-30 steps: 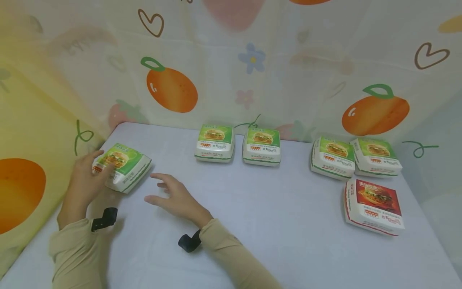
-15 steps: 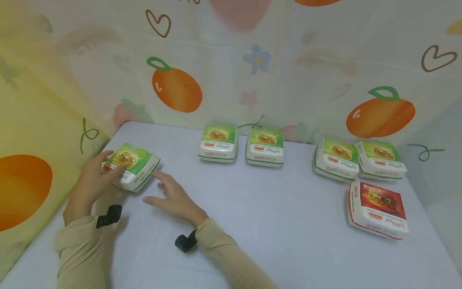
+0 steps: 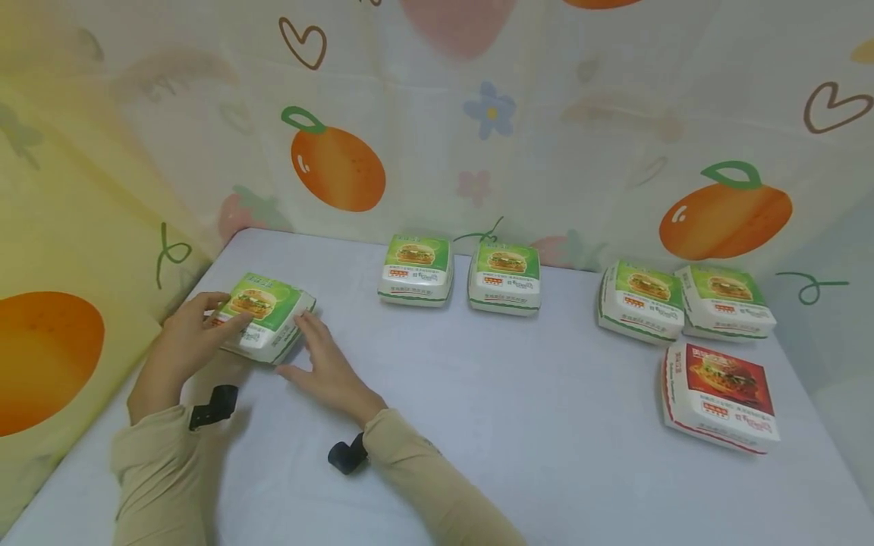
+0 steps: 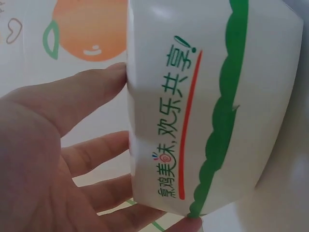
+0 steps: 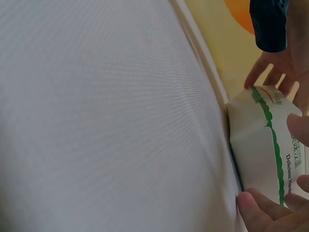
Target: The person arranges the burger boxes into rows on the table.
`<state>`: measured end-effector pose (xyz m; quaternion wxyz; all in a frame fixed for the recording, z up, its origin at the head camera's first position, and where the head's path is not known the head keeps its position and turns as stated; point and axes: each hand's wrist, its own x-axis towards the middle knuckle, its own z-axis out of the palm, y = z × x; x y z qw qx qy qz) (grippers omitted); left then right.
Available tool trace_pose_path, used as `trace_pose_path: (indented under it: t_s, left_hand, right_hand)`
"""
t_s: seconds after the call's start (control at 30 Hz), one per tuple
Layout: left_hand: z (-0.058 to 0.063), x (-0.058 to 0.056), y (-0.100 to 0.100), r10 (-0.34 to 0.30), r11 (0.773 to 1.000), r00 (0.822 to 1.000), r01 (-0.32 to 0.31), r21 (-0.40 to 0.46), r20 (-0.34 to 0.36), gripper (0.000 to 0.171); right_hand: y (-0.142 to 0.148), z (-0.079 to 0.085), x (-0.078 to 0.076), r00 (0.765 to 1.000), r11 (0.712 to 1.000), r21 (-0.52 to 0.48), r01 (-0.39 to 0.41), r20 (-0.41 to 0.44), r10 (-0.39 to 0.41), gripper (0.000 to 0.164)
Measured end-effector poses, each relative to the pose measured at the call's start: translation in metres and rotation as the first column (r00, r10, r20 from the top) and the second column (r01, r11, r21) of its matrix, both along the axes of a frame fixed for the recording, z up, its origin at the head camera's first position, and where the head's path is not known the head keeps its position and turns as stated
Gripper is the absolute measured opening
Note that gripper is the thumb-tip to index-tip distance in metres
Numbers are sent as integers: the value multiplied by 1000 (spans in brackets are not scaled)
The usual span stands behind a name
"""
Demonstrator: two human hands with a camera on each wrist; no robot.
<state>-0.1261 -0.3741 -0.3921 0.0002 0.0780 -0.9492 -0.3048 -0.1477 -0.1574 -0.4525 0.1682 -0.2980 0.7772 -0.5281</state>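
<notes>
A green-and-white cardboard burger box (image 3: pixel 262 307) sits at the left of the table. My left hand (image 3: pixel 180 345) is at its left side, thumb reaching along the near edge and fingers touching the far-left edge. In the left wrist view, those fingers are extended and meet the edge of the box (image 4: pixel 178 111), whose white side with a green band faces the camera. My right hand (image 3: pixel 334 375) has extended fingertips against the right side, its thumb near the front corner. In the right wrist view, fingers of both hands are around the box (image 5: pixel 256 140).
Two green burger boxes (image 3: pixel 415 271) (image 3: pixel 505 278) stand at the back middle. Two more green boxes (image 3: pixel 642 301) (image 3: pixel 727 302) touch at the back right, and a red burger box (image 3: pixel 720 398) lies in front of them. A printed curtain (image 3: pixel 532 174) hangs behind the table.
The left burger box has shifted right and turned slightly, with my left hand following it. My right hand has come up to the box's right side. The head view has shifted slightly.
</notes>
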Motion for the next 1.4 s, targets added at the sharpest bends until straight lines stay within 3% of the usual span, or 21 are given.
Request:
trace_pose_path:
  t_s: [0.2,0.47,0.63,1.07,1.4]
  left_hand:
    - [5,-1,8,-17,1000,1000,17,7,16,73]
    - [13,-2,20,-75,997,996,74,-17,-41,67]
    - [16,-1,26,-95,995,995,95,-4,-13,69]
    - [25,4,34,-120,989,992,118,86,26,69]
    - [25,2,44,-175,978,983,168,121,49,66]
  right_hand:
    - [2,1,-2,999,998,-44,34,27,-33,72]
    - [13,5,-4,985,975,-155,157,89,-145,74]
    - [25,2,-7,980,968,-166,189,92,-175,73]
    - [48,16,-8,982,966,-183,183,84,-170,73]
    - [65,22,0,983,976,-120,183,46,-179,69]
